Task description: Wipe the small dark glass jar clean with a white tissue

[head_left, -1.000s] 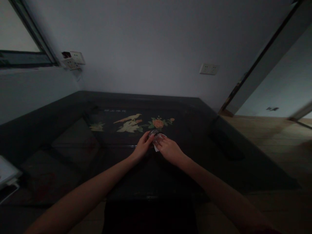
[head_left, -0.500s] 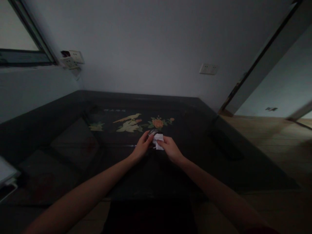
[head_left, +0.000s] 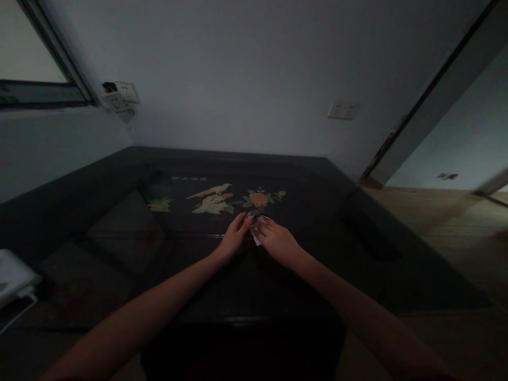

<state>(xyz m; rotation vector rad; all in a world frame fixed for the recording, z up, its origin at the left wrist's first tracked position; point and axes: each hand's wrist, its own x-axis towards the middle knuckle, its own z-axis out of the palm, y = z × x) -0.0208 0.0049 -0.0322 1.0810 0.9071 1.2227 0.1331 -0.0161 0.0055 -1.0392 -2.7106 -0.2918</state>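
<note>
Your left hand point(head_left: 232, 238) and right hand point(head_left: 280, 244) meet over one glossy dark table point(head_left: 257, 291)

The largest thing ahead of you is one pale grey wall point(head_left: 230, 79), meeting the table's far edge. The table top bears one long-tailed pale yellow bird figure point(head_left: 212, 191), one large orange flower figure point(head_left: 259, 199) and one smaller orange bloom point(head_left: 281, 193). Toward the table's right edge shows one flat black oblong shape point(head_left: 371, 235), too dark to identify. At your far left is one white box-shaped device point(head_left: 16, 272) with one white cable point(head_left: 28, 292), partly cut off by the frame.

Your two hands are close together near the middle of the table top, just on the near side of the large flower; neither is spread. You have three white plastic socket plates point(head_left: 342, 110) in clear view: two by the table's far left corner, one above its far right corner.

Your right fingers are bent around one thin, crumpled white sheet point(head_left: 256, 238), pressed to one small dark shiny object point(head_left: 253, 214), which your left thumb and fingers pinch. You cannot tell what the object is.
</note>
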